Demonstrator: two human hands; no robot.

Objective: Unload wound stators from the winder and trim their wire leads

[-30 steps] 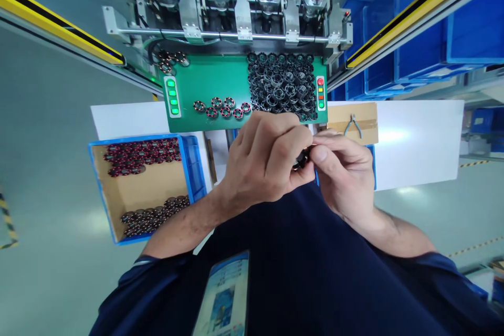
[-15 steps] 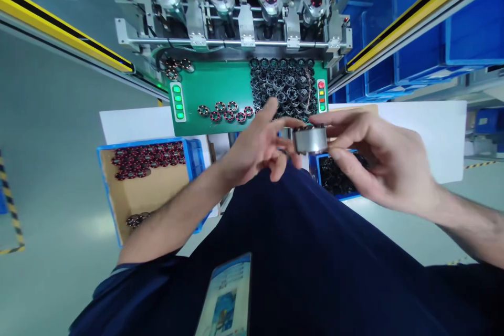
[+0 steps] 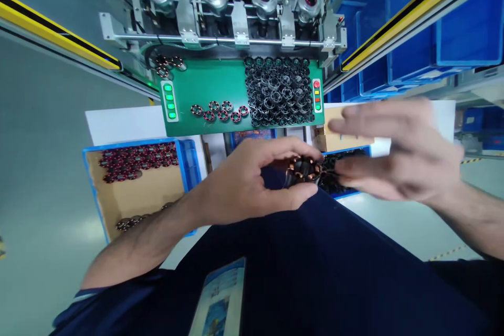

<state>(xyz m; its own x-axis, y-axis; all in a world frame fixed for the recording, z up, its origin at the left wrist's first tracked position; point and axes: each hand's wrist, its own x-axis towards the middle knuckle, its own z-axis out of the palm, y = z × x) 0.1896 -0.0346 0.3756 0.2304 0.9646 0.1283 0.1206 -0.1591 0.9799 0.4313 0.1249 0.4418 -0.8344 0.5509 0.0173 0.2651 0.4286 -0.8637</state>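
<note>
My left hand [image 3: 255,181] is closed around a motor stator [image 3: 305,169], gripping it between thumb and fingers. The stator's face is tipped up, showing copper windings around a dark centre. My right hand [image 3: 401,155], blurred by motion, is just right of it with the fingers stretched out and apart. Thin dark strands, perhaps lead wires, lie between the stator and the right fingertips; whether those fingers touch them is unclear. Several more wound stators [image 3: 223,115] sit on the green work surface [image 3: 212,81], left of a dense block of black ring-shaped parts [image 3: 277,92].
Behind the work surface stands a machine with a row of spindle heads [image 3: 264,2]. A blue-rimmed bin [image 3: 88,168] with red-and-black stators is at left; a bin of black parts [image 3: 348,160] lies beneath my right hand. Button panels [image 3: 169,101] flank the surface. A phone-like screen [image 3: 220,299] is below.
The stator has passed from my right fingers into my left hand and turned from side-on to face-up. My right hand has moved away to the right, its fingers opening.
</note>
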